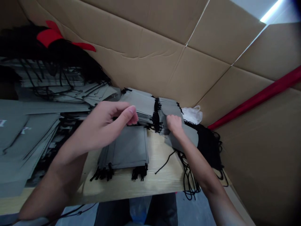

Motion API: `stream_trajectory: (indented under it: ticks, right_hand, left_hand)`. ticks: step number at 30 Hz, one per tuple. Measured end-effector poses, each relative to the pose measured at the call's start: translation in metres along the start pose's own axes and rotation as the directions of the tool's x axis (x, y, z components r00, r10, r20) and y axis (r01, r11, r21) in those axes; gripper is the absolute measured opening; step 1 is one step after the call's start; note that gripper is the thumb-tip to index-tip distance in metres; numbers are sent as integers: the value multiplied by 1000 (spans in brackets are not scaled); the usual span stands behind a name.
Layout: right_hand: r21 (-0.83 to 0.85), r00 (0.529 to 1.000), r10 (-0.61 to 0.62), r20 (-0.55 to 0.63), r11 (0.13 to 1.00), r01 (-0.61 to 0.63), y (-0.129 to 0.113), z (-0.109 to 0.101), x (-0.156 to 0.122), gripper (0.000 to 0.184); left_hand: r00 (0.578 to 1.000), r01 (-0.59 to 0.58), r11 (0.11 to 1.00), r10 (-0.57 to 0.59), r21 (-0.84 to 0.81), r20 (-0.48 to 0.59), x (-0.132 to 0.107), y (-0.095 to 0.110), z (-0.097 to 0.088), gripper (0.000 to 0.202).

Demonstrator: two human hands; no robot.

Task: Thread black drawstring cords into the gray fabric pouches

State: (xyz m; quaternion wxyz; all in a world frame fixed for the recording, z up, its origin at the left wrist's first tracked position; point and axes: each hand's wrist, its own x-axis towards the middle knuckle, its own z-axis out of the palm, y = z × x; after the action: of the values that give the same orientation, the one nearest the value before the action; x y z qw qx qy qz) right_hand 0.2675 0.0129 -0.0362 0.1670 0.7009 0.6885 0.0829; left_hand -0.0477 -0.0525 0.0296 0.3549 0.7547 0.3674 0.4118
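My left hand (115,124) hovers above a stack of flat grey pouches (129,146) with black cord ends at their near edge. Its thumb presses against the curled fingers, and whatever may lie between them is hidden. Further right, my right hand (174,123) is closed at another stack of grey pouches (168,106), apparently gripping the edge of one; its fingertips are hidden. Beneath the right wrist lies a single grey piece (188,135). Beside that stack, one more pile of grey pouches (141,102) has black cord ends along its sides.
Loose black cords (209,146) heap at the right, some hanging over the edge of the table (131,190). Larger grey stacks (14,135) and a black pile with red strips (50,36) fill the left. Cardboard walls (150,47) enclose the back; a white plastic bag (192,114) rests there.
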Motion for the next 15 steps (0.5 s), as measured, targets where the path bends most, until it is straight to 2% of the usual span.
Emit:
stream_trajectory:
  ticks: [1, 3, 4, 6, 7, 8, 10, 11, 13, 15]
  right_hand:
    - [10, 997, 64, -44, 998, -64, 4, -10, -5, 40]
    - [43, 975, 165, -147, 986, -160, 9, -31, -23, 29]
    - [64, 961, 185, -204, 982, -176, 10, -41, -36, 31]
    - [102, 943, 140, -302, 988, -115, 5, -57, -68, 34]
    - [128, 933, 67, -353, 992, -23, 0, -62, -85, 32]
    - [185, 891, -74, -447, 967, 173, -7, -66, -102, 28]
    - [195, 762, -296, -576, 855, 480, -23, -69, -132, 29]
    - [160, 715, -403, -571, 800, 579, -31, -68, -143, 29]
    - [115, 647, -523, -554, 722, 682, -41, -67, -157, 23]
    - [211, 616, -570, -543, 618, 758, -40, -65, -159, 14]
  left_hand:
    - [987, 154, 982, -147, -111, 70, 6, -9, 5, 57]
    - [940, 329, 921, -298, -210, 167, 18, -26, 20, 82]
    - [910, 404, 876, -358, -263, 208, 23, -32, 28, 91]
    - [881, 465, 816, -390, -343, 268, 30, -37, 44, 107]
    - [870, 485, 782, -385, -392, 308, 33, -37, 50, 114]
    - [865, 497, 739, -378, -456, 329, 34, -36, 54, 119]
    - [874, 486, 676, -388, -554, 293, 35, -34, 58, 114]
    - [881, 467, 670, -407, -577, 241, 36, -34, 58, 105]
    - [889, 431, 709, -440, -558, 127, 35, -36, 54, 82]
    - [895, 409, 752, -441, -518, 66, 34, -38, 44, 64]
